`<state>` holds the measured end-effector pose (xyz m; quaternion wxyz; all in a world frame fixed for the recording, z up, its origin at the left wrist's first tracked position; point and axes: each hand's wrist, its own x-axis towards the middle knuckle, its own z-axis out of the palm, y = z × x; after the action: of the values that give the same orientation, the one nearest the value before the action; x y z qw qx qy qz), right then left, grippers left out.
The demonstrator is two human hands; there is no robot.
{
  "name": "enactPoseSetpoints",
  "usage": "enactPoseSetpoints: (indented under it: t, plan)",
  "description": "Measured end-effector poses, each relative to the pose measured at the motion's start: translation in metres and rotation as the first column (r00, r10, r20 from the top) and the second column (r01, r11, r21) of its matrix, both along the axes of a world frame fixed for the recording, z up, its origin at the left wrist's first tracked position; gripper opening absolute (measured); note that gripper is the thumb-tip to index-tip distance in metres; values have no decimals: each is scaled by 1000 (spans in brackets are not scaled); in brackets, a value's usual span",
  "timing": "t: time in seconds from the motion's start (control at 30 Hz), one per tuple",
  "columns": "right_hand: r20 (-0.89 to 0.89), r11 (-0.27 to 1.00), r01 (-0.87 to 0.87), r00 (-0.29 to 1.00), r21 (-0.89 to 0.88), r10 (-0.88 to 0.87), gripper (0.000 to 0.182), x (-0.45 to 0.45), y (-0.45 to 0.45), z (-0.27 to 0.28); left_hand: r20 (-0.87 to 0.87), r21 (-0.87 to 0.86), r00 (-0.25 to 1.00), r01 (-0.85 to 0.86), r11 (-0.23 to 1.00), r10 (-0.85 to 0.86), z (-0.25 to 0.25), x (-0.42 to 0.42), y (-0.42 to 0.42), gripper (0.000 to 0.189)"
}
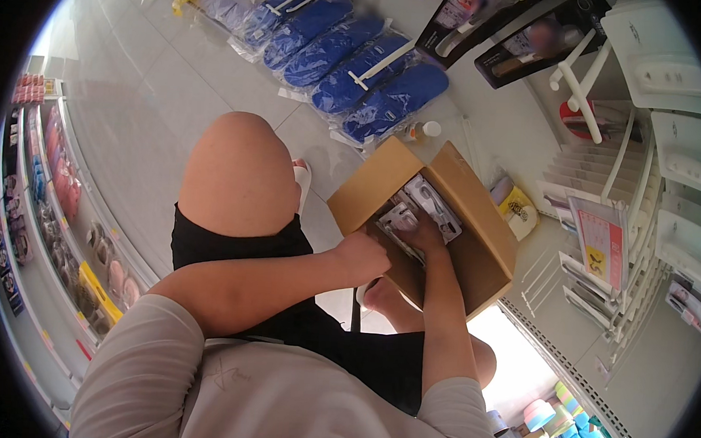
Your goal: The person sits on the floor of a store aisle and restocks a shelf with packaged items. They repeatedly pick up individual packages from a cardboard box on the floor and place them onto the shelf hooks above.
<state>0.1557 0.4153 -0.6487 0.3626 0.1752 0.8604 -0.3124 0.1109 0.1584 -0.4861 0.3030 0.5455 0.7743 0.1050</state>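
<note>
An open cardboard box (pixel 382 176) stands tilted between my knees, its flaps folded outward. My left hand (pixel 365 258) is closed at the near left edge of the box and grips it there. Deep inside the box is my right hand (pixel 426 232), its fingers among several clear plastic blister packs. One blister pack (pixel 437 206) with a light-coloured item lies along the far inner wall, beside the hand. Another pack (pixel 399 218) is under or against the fingertips. The fingertips are partly hidden, so whether they hold a pack is unclear.
Blue slippers (pixel 364 65) in plastic bags hang in a row ahead, near a bottle with a white cap (pixel 431 128). White display hooks (pixel 576 100) and a price sign (pixel 599 244) jut out at right. A yellow packet (pixel 517 210) lies behind the box. Stocked shelves (pixel 69 252) line the left.
</note>
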Motion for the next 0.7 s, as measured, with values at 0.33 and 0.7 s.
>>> enactPoseSetpoints:
  t: [0.33, 0.7]
  plan:
    - [-176, 998, 54, 983, 34, -47, 110, 24, 3, -29, -25, 90, 998, -60, 994, 63, -6, 5, -5, 15]
    - [71, 964, -232, 972, 133, 224, 108, -12, 12, -8, 46, -100, 998, 37, 994, -33, 10, -6, 1, 27]
